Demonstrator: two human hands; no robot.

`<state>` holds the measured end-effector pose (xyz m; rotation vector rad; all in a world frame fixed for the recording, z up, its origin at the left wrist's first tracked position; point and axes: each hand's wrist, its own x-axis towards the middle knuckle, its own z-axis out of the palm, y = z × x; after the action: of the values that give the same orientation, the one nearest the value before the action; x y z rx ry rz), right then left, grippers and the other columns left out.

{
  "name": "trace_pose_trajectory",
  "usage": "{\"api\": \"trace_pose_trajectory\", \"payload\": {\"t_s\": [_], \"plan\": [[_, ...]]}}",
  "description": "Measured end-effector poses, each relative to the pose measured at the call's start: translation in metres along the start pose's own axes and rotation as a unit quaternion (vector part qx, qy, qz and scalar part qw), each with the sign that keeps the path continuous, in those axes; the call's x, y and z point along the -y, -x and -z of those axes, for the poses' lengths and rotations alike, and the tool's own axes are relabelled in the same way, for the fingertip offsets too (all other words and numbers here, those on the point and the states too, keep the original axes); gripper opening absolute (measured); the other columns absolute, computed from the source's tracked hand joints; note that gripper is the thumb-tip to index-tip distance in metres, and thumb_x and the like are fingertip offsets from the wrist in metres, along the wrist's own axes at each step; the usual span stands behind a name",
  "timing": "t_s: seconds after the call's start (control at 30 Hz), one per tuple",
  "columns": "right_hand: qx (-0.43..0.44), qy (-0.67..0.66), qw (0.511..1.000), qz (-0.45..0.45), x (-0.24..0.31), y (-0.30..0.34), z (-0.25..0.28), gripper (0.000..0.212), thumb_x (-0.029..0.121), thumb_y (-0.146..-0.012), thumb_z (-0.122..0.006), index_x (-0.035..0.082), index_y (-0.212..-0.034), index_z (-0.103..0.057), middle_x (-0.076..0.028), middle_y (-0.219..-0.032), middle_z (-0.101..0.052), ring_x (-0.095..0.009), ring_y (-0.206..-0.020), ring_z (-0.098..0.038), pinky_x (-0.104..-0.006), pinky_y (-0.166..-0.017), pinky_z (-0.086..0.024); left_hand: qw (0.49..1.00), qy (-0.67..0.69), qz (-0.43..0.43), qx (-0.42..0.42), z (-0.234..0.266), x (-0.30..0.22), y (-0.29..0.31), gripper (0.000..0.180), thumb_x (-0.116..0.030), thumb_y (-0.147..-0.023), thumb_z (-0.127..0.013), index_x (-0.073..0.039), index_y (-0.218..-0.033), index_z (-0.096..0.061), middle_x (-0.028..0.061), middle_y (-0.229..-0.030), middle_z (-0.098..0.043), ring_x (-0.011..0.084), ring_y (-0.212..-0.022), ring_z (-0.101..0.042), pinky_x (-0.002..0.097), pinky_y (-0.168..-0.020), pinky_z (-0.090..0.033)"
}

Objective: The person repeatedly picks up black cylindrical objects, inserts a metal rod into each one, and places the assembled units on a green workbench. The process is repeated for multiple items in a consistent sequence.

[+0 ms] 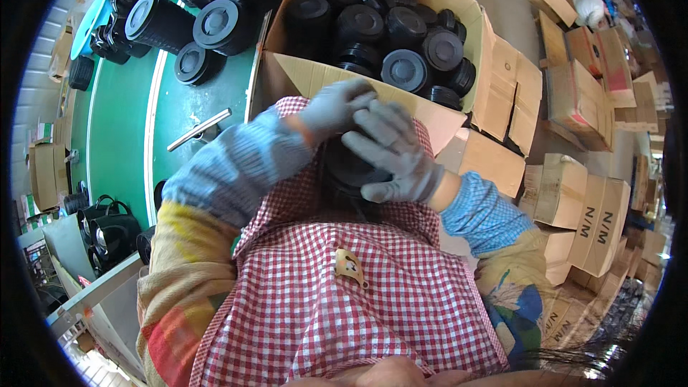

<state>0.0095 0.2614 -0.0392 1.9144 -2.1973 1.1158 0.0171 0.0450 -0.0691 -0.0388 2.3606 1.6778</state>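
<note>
Against the checked apron (337,301), both gloved hands' grip closed on 1 black round part (349,169), carton of black lids (459,11) just beyond.

Green worktable (122,107) left; stacked cardboard boxes (588,100) crowd the floor right.

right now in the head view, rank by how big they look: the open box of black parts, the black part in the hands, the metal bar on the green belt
1. open box
2. black part, though it sits nearer the camera and the hands hide much of it
3. metal bar
</note>
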Motion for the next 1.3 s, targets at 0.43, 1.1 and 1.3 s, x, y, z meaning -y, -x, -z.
{"api": "trace_pose_trajectory", "payload": {"t_s": [0.43, 1.1, 1.3], "plan": [[-0.01, -0.017, 0.985, -0.17, 0.025, 0.049, -0.039, 0.086, 0.06, -0.075, -0.077, 0.01, -0.141, -0.059, -0.014, -0.147, -0.055, -0.036, -0.14, -0.047, -0.0484, -0.118, -0.035, 0.94, -0.206, -0.271, 0.032, 0.003, 0.016, 0.123, 0.066, -0.013, -0.078, -0.083, -0.005, -0.138, -0.058, 0.0185, -0.139, -0.059, 0.039, -0.136, -0.05, 0.0456, -0.111, -0.045], [-0.057, 0.081, 0.992, -0.081, 0.09, 0.08, 0.023, 0.081, 0.069, -0.081, -0.067, 0.007, -0.133, -0.065, -0.021, -0.132, -0.063, -0.041, -0.124, -0.059, -0.0515, -0.109, -0.044, 0.981, 0.076, -0.009, 0.18, -0.009, -0.029, 0.115, 0.052, -0.017, -0.103, -0.054, 0.001, -0.151, -0.043, 0.0162, -0.145, -0.053, 0.0255, -0.134, -0.052, 0.0364, -0.116, -0.039], [0.13, 0.125, 0.983, 0.023, 0.041, 0.033, 0.032, 0.113, 0.08, -0.063, -0.07, 0.026, -0.157, -0.039, -0.012, -0.164, -0.029, -0.036, -0.154, -0.019, -0.0594, -0.125, -0.014, 0.807, -0.416, -0.348, 0.235, -0.009, -0.006, 0.047, 0.043, -0.014, -0.102, -0.05, -0.011, -0.144, -0.054, 0.0105, -0.151, -0.047, 0.0206, -0.144, -0.04, 0.0328, -0.123, -0.028]]}}
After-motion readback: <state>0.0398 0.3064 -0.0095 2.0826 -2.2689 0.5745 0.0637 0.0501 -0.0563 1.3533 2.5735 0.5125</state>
